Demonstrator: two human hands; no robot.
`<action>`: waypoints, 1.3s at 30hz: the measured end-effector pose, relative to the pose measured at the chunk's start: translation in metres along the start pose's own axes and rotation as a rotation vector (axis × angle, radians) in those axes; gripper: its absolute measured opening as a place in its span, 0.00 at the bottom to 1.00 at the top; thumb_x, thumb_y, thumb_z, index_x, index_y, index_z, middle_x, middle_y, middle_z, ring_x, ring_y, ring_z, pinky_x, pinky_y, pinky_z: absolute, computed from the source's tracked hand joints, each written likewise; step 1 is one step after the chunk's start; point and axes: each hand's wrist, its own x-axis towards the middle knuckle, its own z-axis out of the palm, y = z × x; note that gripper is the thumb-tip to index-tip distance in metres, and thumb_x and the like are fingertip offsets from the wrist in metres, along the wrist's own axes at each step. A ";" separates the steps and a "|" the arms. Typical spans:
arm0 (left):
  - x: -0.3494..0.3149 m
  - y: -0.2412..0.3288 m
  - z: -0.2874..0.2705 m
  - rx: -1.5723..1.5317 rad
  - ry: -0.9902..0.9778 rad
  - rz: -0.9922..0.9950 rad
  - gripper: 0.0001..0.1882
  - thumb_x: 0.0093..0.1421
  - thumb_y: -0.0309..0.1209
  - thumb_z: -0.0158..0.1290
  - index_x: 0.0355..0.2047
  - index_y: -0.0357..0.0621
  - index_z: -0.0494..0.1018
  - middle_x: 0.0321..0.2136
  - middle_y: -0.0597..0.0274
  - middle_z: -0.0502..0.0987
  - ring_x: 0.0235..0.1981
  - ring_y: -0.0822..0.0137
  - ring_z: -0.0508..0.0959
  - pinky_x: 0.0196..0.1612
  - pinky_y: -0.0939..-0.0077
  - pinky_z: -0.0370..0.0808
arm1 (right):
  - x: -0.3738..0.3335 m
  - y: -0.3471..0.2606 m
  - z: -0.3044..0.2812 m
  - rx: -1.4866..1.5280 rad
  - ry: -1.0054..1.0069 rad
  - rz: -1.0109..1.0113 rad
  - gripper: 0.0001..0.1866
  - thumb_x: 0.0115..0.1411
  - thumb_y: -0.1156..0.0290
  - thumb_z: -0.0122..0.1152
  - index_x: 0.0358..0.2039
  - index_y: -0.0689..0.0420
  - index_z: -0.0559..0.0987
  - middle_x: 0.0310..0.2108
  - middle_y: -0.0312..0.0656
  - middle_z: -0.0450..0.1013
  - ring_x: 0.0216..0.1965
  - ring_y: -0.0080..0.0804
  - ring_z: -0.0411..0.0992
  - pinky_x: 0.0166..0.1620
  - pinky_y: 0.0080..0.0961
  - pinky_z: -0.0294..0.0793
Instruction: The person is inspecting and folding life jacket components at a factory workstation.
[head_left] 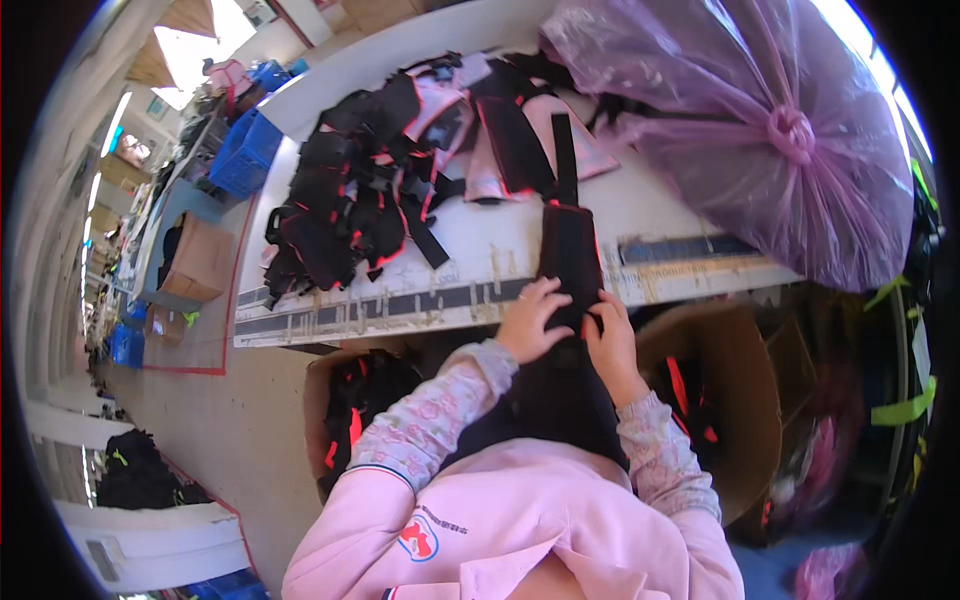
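A black padded fabric piece point(568, 245) with red edging lies lengthwise over the table's near edge, a narrow black strap stretching away from its far end. My left hand point(533, 322) rests on the left side of its near end, fingers apart and extended over the cloth. At the right edge, my right hand point(613, 345) has its thumb and fingers bent and closed on the fabric. The lowest part of the piece is hard to tell from the dark cloth below it.
A heap of black and red fabric pieces point(350, 185) covers the table's left half. A tied purple plastic bag point(730, 130) bulges over the right. Below the white table point(480, 245) stand a cardboard box point(745, 385) at right and another at left. Blue crates point(245, 152) line the far left.
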 end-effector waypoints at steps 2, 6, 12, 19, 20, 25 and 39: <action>-0.004 -0.003 0.020 -0.005 0.133 0.048 0.16 0.51 0.33 0.58 0.41 0.43 0.73 0.50 0.47 0.67 0.53 0.49 0.65 0.55 0.59 0.63 | 0.001 -0.014 0.003 -0.070 0.119 0.046 0.09 0.53 0.79 0.57 0.35 0.61 0.72 0.48 0.55 0.66 0.48 0.55 0.67 0.47 0.39 0.69; -0.001 0.010 0.022 -0.105 0.230 -0.029 0.09 0.51 0.28 0.57 0.33 0.41 0.74 0.45 0.51 0.72 0.47 0.49 0.69 0.50 0.62 0.67 | 0.000 -0.019 0.001 -0.220 0.196 -0.055 0.06 0.54 0.79 0.55 0.34 0.62 0.72 0.39 0.54 0.70 0.43 0.53 0.69 0.44 0.37 0.71; 0.004 0.020 0.023 -0.143 0.389 -0.068 0.21 0.43 0.20 0.56 0.40 0.41 0.67 0.46 0.47 0.69 0.48 0.47 0.68 0.52 0.60 0.65 | 0.029 -0.016 0.020 0.724 0.252 0.489 0.02 0.58 0.78 0.52 0.32 0.59 0.70 0.26 0.36 0.67 0.22 0.19 0.66 0.17 0.17 0.66; -0.007 0.008 0.003 -0.587 0.387 -0.364 0.10 0.55 0.23 0.51 0.38 0.36 0.73 0.34 0.56 0.76 0.39 0.65 0.75 0.46 0.74 0.70 | 0.035 -0.032 0.017 0.659 0.148 0.297 0.02 0.58 0.80 0.49 0.31 0.59 0.68 0.29 0.37 0.66 0.26 0.22 0.67 0.16 0.18 0.70; -0.008 0.010 0.006 -0.764 0.363 -0.424 0.10 0.58 0.24 0.50 0.40 0.35 0.73 0.35 0.60 0.76 0.39 0.71 0.75 0.44 0.78 0.70 | 0.033 -0.040 0.012 0.584 0.158 0.252 0.03 0.58 0.80 0.50 0.31 0.59 0.67 0.29 0.36 0.66 0.26 0.22 0.67 0.18 0.19 0.71; 0.002 0.013 0.039 -1.799 0.359 -0.714 0.12 0.61 0.27 0.47 0.44 0.35 0.69 0.38 0.54 0.77 0.38 0.65 0.78 0.45 0.72 0.74 | 0.024 -0.031 -0.003 0.200 0.229 0.081 0.03 0.57 0.80 0.50 0.32 0.63 0.69 0.28 0.43 0.68 0.31 0.32 0.67 0.39 0.27 0.69; 0.014 0.062 -0.038 -1.959 0.024 -0.364 0.14 0.61 0.35 0.48 0.40 0.35 0.73 0.38 0.60 0.77 0.40 0.71 0.76 0.49 0.73 0.70 | 0.044 -0.027 -0.029 0.652 0.164 0.018 0.03 0.63 0.73 0.49 0.33 0.57 0.67 0.31 0.36 0.68 0.33 0.20 0.66 0.42 0.19 0.67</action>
